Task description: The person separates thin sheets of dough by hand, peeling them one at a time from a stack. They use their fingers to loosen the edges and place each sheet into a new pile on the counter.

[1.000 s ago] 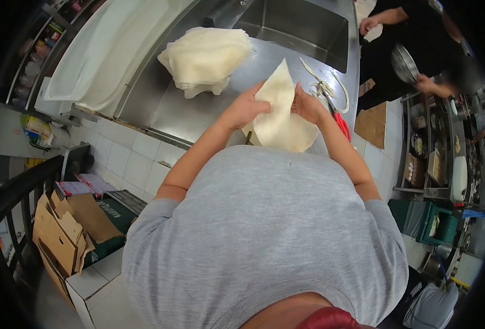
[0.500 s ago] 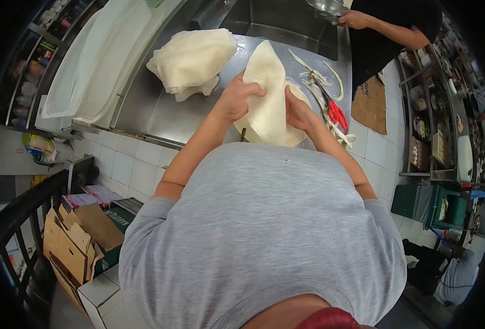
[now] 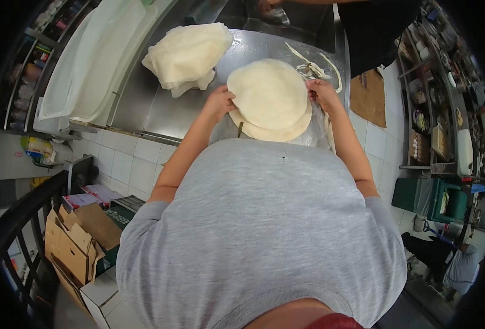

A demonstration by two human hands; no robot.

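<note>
My left hand pinches the left edge of a thin, round, cream-coloured dough sheet. On the opposite side, my right hand has its fingers closed on the right edge. The sheet is spread out flat between them. Beneath it lies another round sheet, showing along the near side and overlapped by the one I hold. A draped heap of similar sheets rests to the left on something mostly hidden. Pale trimmed strips lie beyond my right hand.
The steel counter runs up to a sink at the far side. A person in black stands there, one blurred hand over the sink. White plastic tubs stand at left. Flattened cardboard lies on the floor.
The held sheet was folded and upright; now it is opened out flat. My hands have moved apart to its two sides. The red-handled scissors no longer show. The other person's hand moved left over the sink.
</note>
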